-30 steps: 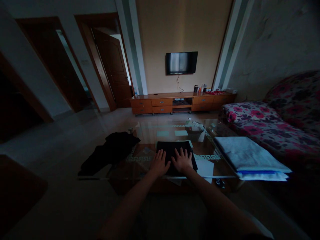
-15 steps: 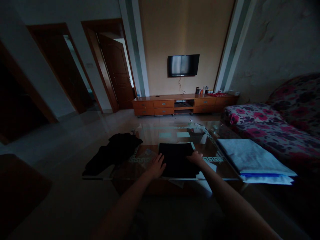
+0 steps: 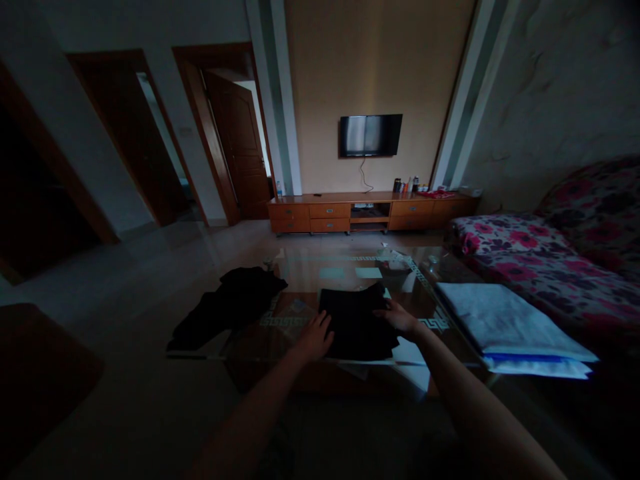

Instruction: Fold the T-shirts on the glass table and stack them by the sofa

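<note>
A folded black garment point(image 3: 354, 320) lies on the glass coffee table point(image 3: 320, 272) in front of me. My left hand point(image 3: 315, 337) rests flat on its near left edge, fingers stretched out. At the garment's right edge, my right hand point(image 3: 398, 315) has its fingers closed on the cloth, and the far right corner is lifted a little. A second, crumpled black garment point(image 3: 227, 307) lies on the table's left end, partly hanging over the edge.
A stack of folded white and blue cloth point(image 3: 510, 325) sits on the table's right end. White papers point(image 3: 411, 350) lie under the glass. A floral sofa point(image 3: 555, 260) stands at the right. A wooden TV cabinet point(image 3: 370, 211) and wall television point(image 3: 371, 135) are beyond.
Both hands lay flat on the folded garment a second ago. My right hand has slid to its right edge and gripped it, raising the far corner. My left hand has shifted slightly left.
</note>
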Demonstrator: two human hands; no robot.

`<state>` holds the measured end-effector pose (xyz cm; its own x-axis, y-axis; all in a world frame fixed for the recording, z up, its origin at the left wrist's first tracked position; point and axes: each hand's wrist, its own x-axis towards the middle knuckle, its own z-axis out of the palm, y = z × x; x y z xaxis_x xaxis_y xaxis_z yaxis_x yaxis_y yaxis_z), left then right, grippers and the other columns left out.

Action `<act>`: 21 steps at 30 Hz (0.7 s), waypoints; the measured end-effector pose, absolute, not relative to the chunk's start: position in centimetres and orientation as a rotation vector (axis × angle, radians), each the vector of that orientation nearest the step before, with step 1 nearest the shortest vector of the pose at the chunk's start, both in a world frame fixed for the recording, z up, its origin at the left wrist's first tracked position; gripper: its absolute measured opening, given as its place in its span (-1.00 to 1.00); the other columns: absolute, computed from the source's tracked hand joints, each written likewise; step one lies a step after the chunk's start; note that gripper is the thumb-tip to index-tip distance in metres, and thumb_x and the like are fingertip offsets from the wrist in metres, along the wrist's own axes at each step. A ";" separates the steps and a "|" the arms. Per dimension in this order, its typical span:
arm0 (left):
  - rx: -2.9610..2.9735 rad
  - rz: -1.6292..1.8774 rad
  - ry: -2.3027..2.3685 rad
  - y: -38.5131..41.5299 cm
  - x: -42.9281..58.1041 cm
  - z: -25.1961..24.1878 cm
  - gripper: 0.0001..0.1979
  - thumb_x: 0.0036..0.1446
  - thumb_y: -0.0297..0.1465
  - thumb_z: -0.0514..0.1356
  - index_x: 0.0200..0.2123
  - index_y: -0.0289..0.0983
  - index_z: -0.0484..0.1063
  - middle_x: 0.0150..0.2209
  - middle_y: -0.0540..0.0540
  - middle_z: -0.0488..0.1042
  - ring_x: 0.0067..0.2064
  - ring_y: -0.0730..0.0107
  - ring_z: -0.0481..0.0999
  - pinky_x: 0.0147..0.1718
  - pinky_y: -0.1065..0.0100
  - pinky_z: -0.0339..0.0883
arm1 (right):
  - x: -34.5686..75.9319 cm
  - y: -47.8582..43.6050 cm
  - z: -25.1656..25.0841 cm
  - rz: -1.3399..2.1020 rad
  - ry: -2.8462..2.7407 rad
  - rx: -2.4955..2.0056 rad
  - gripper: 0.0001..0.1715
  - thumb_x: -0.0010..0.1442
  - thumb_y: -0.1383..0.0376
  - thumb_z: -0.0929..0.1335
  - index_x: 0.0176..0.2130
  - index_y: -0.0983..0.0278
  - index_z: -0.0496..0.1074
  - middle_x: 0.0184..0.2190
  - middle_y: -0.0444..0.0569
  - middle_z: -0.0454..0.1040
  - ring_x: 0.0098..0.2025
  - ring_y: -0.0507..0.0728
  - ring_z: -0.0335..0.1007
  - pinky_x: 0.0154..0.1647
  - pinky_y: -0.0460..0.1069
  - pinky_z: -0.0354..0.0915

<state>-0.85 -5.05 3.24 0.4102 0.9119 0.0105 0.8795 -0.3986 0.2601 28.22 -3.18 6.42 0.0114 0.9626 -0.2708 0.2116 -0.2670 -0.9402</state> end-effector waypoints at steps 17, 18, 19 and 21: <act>2.464 0.038 1.737 -8.9 -2.3 7.6 -0.30 0.15 -0.21 0.13 0.37 -0.10 0.17 0.33 -0.21 0.29 0.30 -0.08 0.29 0.27 -0.09 0.08 | 28.1 -4.4 9.1 0.860 -1.736 -1.639 -0.20 -0.01 0.39 0.41 0.24 0.39 0.36 -0.03 0.10 0.57 -0.05 0.19 0.53 0.05 0.04 0.42; 2.443 0.001 1.748 -9.1 -2.4 7.9 -0.26 0.14 -0.21 0.14 0.39 -0.11 0.12 0.31 -0.24 0.31 0.28 -0.12 0.33 0.23 -0.11 0.12 | 28.1 -4.6 9.3 0.847 -1.735 -1.616 -0.17 -0.02 0.40 0.40 0.26 0.40 0.33 -0.01 0.10 0.57 -0.04 0.19 0.52 0.06 0.04 0.41; 2.418 -0.043 1.752 -9.3 -2.6 8.1 -0.24 0.14 -0.20 0.14 0.41 -0.11 0.09 0.29 -0.27 0.33 0.24 -0.16 0.37 0.19 -0.12 0.18 | 28.2 -4.8 9.6 0.838 -1.731 -1.583 -0.14 -0.02 0.41 0.39 0.28 0.41 0.31 0.01 0.11 0.56 -0.03 0.19 0.52 0.06 0.03 0.41; 2.368 -0.134 1.733 -9.4 -2.7 8.4 -0.25 0.15 -0.19 0.13 0.41 -0.15 0.10 0.26 -0.31 0.37 0.18 -0.18 0.44 0.11 -0.10 0.28 | 28.4 -5.3 10.8 0.832 -1.705 -1.512 -0.12 -0.01 0.41 0.37 0.31 0.42 0.28 0.03 0.12 0.54 -0.02 0.19 0.51 0.04 0.02 0.42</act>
<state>-2.71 -9.38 8.42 0.3067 0.9322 -0.1924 0.9507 -0.2900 0.1102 28.39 -5.30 10.77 -0.0730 0.9936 0.0860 0.5433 0.1120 -0.8320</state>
